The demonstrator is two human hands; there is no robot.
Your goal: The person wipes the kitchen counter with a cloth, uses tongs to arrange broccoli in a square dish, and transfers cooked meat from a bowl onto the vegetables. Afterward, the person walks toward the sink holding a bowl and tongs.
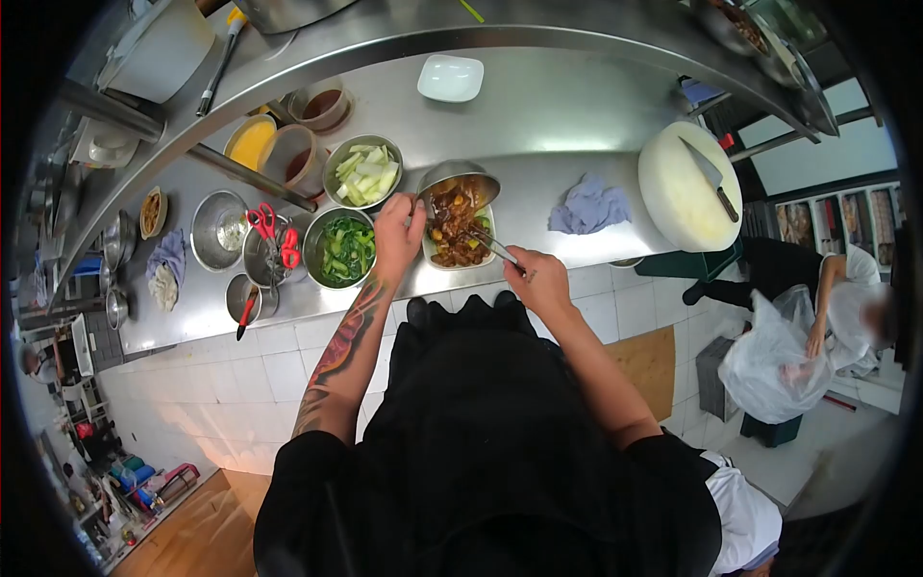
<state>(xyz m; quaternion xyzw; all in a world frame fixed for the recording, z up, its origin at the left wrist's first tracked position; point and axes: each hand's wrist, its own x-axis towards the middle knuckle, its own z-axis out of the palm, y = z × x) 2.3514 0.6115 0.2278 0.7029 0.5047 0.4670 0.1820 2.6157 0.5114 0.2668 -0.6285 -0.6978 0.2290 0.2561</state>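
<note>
My left hand (pixel 398 231) grips the rim of a metal bowl (pixel 452 171), tilted over a white dish (pixel 433 262) on the steel counter. Brown, saucy food (pixel 456 219) spreads from the bowl into the dish, with some green pieces at the dish's right side. Closed round the handle of a metal spoon (pixel 497 247), my right hand (pixel 538 281) is just right of the dish. The spoon's head is in the food and hard to see. Left of my left hand stand a bowl of cooked greens (pixel 346 250) and a bowl of pale cut vegetable (pixel 365 173).
Red-handled scissors (pixel 274 236) stand in a metal container at the left, near sauce tubs (pixel 291 159). A white dish (pixel 450 79) sits at the back. Rightward are a blue cloth (pixel 589 207) and a round chopping block (pixel 678 197) bearing a cleaver (pixel 710 178). Another person (pixel 836 288) handles a plastic bag.
</note>
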